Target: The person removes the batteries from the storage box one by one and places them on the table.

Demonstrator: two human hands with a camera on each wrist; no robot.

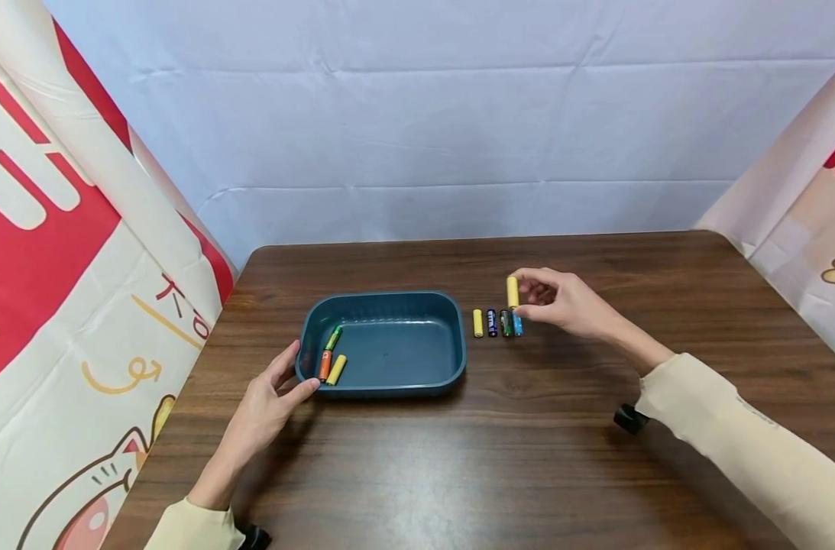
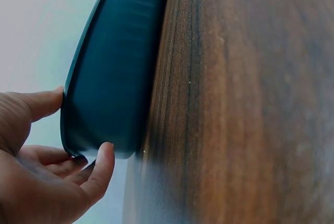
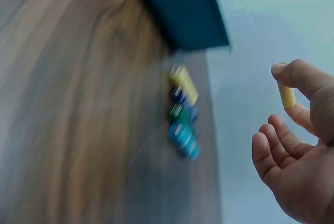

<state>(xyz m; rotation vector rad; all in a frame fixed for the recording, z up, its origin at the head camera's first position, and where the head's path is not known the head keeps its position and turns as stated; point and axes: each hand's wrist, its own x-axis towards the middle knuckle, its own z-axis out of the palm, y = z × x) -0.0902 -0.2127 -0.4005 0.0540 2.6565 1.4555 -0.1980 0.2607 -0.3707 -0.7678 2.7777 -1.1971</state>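
On the wooden desk [image 1: 527, 458], the left hand [image 1: 269, 405] steadies the teal tray [image 1: 389, 382] holding three batteries [image 1: 331, 359], while the right hand [image 1: 561, 305] pinches a yellow battery [image 1: 512, 291] above four rowed batteries [image 1: 497, 322] remaining outside.

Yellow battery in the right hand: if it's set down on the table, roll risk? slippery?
The yellow battery is a smooth cylinder, so laid on its side on the flat table it would probably roll. Upright, as the right hand pinches it, it looks narrow-based and apt to tip. The glossy casing may be somewhat slippery; it should stay stiff.
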